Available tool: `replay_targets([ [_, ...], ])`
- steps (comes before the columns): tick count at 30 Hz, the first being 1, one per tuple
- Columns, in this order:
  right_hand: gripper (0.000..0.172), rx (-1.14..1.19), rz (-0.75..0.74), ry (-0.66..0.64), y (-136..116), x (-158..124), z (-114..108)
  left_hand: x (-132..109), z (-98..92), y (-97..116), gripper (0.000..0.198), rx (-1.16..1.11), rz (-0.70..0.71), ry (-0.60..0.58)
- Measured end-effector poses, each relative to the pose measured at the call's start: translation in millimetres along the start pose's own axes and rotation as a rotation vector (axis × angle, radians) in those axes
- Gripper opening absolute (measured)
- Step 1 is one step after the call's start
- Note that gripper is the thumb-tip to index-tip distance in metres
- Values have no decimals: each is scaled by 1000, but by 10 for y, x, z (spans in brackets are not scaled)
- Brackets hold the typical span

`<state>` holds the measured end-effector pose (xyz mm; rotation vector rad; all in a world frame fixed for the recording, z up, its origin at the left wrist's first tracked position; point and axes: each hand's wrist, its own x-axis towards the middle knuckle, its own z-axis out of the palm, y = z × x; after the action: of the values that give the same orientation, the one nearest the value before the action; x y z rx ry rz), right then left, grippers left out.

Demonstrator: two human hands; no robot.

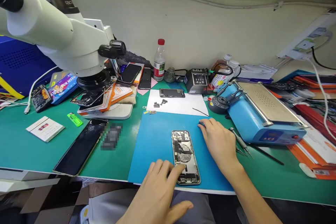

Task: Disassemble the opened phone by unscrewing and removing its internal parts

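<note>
An opened phone [185, 155] with its insides bared lies face up on a blue mat [154, 140]. My left hand [160, 192] rests at the phone's near left corner, fingers spread and touching its edge, holding nothing. My right hand [217, 140] lies palm down on the mat to the right of the phone, fingers curled over something small at the mat's far right edge; what is under them is hidden. Behind the mat, a white sheet [181, 106] carries small removed parts [160, 104] and a dark phone part [172, 93].
A white microscope [60, 31] hangs over the left. A blue heating machine [259, 115] stands at the right, screwdrivers [240, 141] beside it. A dark screen panel [81, 147], green lighter [75, 119], water bottle [159, 60] and a small controller box [198, 81] are also on the green table.
</note>
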<state>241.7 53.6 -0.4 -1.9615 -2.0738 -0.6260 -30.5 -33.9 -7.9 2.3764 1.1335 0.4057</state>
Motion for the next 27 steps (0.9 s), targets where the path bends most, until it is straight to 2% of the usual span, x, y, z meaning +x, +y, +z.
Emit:
replay_targets([
  [3,17,32,5,68,-14,40,-32,47,-95,-40,53,-108,76,-24],
  [6,21,109,2,172,-120,75,-155,179,-187,-106,12,-159,56,88],
  [7,23,144,-9,200,-183,77,-197,238,-208,-133,8,-142,34,145],
  [10,19,253,-100,211,-423,38,-269,428,-223,-217,16,-17,-44,279],
  [14,20,347,-187,142,-663,-52,-235,590,-165,-288,12,55,-82,304],
  [20,21,482,-152,60,-685,-114,-202,597,-116,-310,20,33,-64,277],
  [27,24,580,-57,40,-704,-119,-180,624,-77,-371,29,90,-38,249],
])
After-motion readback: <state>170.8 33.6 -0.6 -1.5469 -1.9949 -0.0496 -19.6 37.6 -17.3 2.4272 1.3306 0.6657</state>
